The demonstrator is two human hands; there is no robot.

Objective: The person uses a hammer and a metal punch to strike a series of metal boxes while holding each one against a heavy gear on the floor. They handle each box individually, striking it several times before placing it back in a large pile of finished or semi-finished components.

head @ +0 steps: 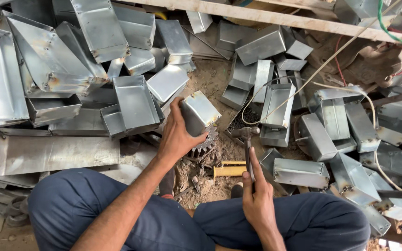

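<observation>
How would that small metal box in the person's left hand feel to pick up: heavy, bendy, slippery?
The small metal box looks like thin folded sheet, so probably light for its size. Its bent sides likely keep it fairly stiff. The smooth shiny faces could be slippery, and the left hand wraps it firmly.

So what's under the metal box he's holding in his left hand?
Under the box held by the left hand sits a toothed gear on dirt ground. The box and hand cover most of the gear, so whether they touch is unclear.
</observation>
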